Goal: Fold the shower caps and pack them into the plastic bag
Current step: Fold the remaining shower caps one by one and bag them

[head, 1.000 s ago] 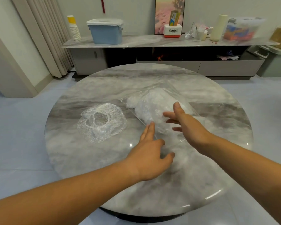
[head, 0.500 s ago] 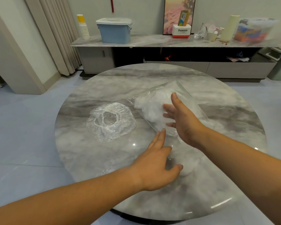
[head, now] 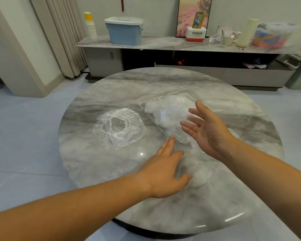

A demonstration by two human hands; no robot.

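Observation:
A clear shower cap (head: 118, 130) lies spread out on the round marble table (head: 215, 197), left of centre, its elastic opening facing up. To its right lies a clear plastic bag (head: 167, 113) with white crumpled shower caps inside. My left hand (head: 165, 173) lies flat, fingers straight, its fingertips at the bag's near edge. My right hand (head: 208, 131) hovers over the bag's near right part, palm turned left, fingers spread and holding nothing.
Behind the table runs a low marble sideboard (head: 163, 43) with a blue lidded bin (head: 123, 31), a stack of paper cups (head: 90, 26), a Panasonic box (head: 196, 33) and a clear storage box (head: 271, 34). Curtains (head: 63, 35) hang at the left.
My right hand has lifted off the bag and turned its palm sideways with the fingers spread. My left hand stays flat by the bag's near edge. The camera has turned left.

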